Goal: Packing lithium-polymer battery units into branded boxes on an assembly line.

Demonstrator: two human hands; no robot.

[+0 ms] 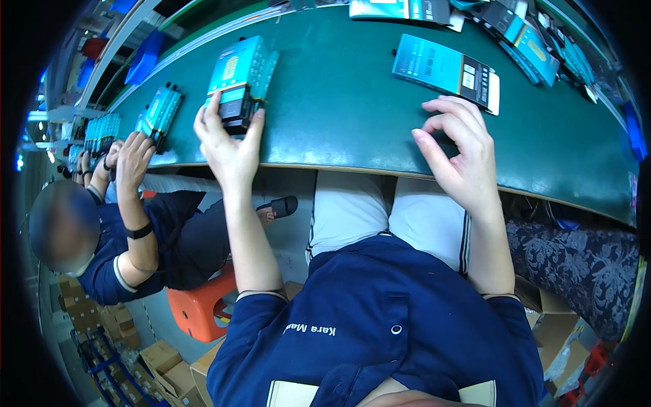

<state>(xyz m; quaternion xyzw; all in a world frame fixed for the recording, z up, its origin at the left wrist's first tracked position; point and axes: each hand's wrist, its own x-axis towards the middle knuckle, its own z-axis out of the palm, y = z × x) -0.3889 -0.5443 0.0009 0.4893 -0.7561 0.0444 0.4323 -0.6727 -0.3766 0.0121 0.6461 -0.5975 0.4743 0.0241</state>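
My left hand (pixel 230 139) reaches over the table edge and spans the near end of a small stack of teal and black cartons (pixel 239 66), index finger on one side and thumb on the other. The cartons lie slightly offset on one another. My right hand (pixel 466 146) hovers by the table edge with fingers loosely curled and apart, holding nothing. Just beyond its fingers lies a single flat teal and black carton (pixel 441 68), its white end flap (pixel 494 93) showing at the right.
A green-topped table (pixel 332 102) stretches before me. More flat cartons (pixel 522 47) are heaped at the far right, and others (pixel 400 9) lie at the far edge. At left, a co-worker's hands (pixel 132 159) are near another carton stack (pixel 159 112). An orange stool (pixel 200 308) stands below.
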